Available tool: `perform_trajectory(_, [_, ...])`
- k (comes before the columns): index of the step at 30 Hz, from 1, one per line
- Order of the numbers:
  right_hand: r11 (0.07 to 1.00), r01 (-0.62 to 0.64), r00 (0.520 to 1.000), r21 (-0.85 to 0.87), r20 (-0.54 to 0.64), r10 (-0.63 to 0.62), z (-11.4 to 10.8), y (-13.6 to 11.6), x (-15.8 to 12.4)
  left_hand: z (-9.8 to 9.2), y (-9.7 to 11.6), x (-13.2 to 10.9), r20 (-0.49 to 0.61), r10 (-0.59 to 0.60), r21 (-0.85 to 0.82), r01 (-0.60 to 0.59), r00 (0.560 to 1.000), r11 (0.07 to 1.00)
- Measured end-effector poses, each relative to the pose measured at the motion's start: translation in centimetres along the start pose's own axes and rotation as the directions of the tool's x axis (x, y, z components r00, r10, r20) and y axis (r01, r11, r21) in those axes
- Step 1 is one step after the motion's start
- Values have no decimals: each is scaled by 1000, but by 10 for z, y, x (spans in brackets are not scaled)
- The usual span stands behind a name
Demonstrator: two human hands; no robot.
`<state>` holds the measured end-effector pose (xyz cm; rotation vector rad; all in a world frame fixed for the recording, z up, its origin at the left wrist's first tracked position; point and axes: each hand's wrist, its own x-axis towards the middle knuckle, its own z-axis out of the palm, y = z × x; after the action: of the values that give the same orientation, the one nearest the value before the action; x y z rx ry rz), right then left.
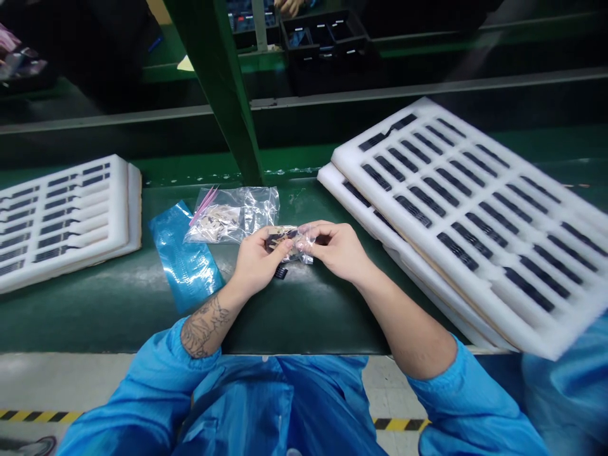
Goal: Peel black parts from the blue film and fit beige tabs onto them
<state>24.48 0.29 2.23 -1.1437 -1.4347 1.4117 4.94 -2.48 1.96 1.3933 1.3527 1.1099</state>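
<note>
Between my two hands is a small clear plastic bag (303, 243) with beige and dark pieces showing inside. My left hand (259, 256) is closed on its left part, thumb across the front. The right end is pinched by the fingers of my right hand (339, 248). A small black ribbed part (280, 272) lies on the green bench just below the bag. To the left, a larger clear bag (232, 215) holds beige pieces, with pink strips at its left side. Beside it lies a flat, shiny blue pouch (186, 256).
Stacked white foam trays (498, 256) with black parts in slots stand at the right. More foam trays (121, 202) sit at the left. A green post (223, 88) rises behind the bags. Beyond are black bins (327, 38) and another person's hand (289, 6).
</note>
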Motion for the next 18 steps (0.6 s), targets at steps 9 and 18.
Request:
perform_trajectory(9, [986, 81, 995, -142, 66, -72, 0, -6, -1, 1, 8, -2, 45, -61, -38, 62, 997, 997])
perform_trajectory(18, [982, 97, 995, -165, 25, -94, 0, -2, 1, 0, 8, -3, 44, -15, 28, 14, 999, 1000])
